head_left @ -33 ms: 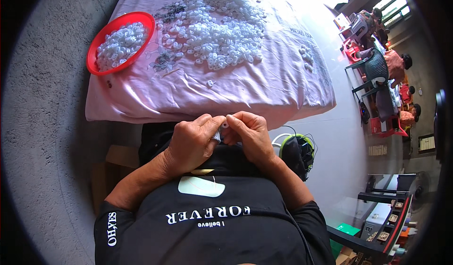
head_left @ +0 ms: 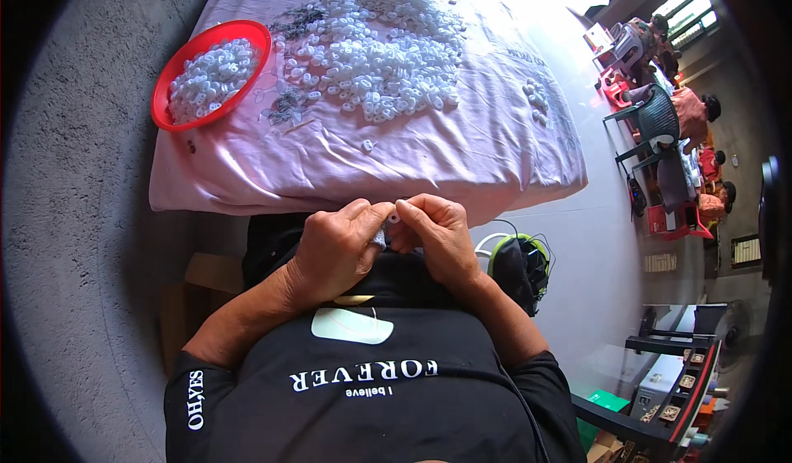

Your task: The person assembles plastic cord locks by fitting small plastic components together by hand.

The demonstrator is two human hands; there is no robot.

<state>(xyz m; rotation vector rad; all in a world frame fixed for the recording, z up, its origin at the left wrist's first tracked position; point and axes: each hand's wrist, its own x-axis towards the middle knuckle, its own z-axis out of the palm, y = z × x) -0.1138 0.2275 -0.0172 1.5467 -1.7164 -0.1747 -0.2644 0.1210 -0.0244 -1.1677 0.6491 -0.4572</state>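
Note:
My left hand (head_left: 334,244) and my right hand (head_left: 439,233) meet just in front of the table's near edge, fingers closed in a pinch. Between their fingertips shows a small white plastic piece (head_left: 394,219) with a hole in it. A bit of something grey (head_left: 379,238) peeks out under my left fingers; its kind is unclear. On the table lies a broad heap of similar white oval pieces (head_left: 388,71), with one loose piece (head_left: 367,145) nearer me. More of them fill a red plastic bowl (head_left: 262,42) at the left.
A pink cloth (head_left: 322,170) covers the table. Dark tangled bits (head_left: 287,104) lie beside the heap, and a small white cluster (head_left: 536,100) sits to the right. A black and lime-green bag-like thing (head_left: 521,266) stands at my right. Farther right, people sit near a green chair (head_left: 656,112).

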